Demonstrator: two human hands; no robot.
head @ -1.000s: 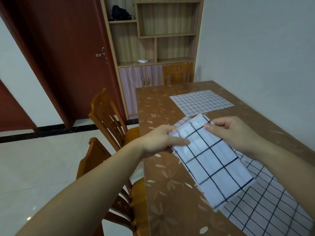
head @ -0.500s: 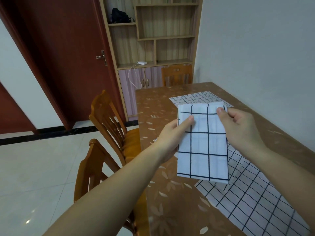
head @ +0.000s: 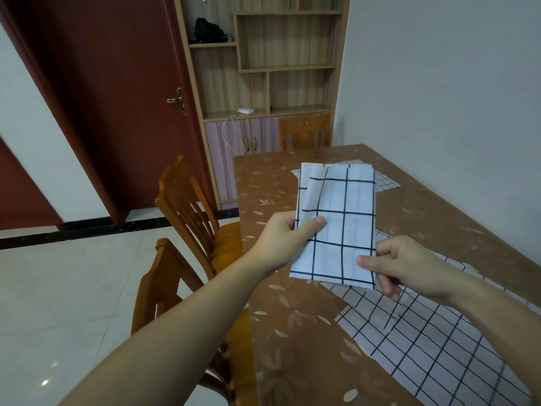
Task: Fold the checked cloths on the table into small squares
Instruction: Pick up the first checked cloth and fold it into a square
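Note:
A folded white cloth with dark checks (head: 339, 218) is held upright in the air above the table. My left hand (head: 285, 238) pinches its left edge, thumb on the front. My right hand (head: 395, 268) pinches its lower right corner. A larger checked cloth (head: 433, 347) lies spread flat on the table below my right hand. Another checked cloth with finer squares (head: 386, 183) lies flat farther back, mostly hidden behind the held one.
The brown table (head: 292, 317) with a leaf pattern stands against the wall on the right. Two wooden chairs (head: 187, 206) stand along its left side and one chair (head: 304, 133) at the far end. A shelf cabinet (head: 263, 68) and a red door (head: 117, 98) are behind.
The held cloth has been raised and stands taller in view. Both hands slid down it, my right hand from its top right corner to its lower right corner.

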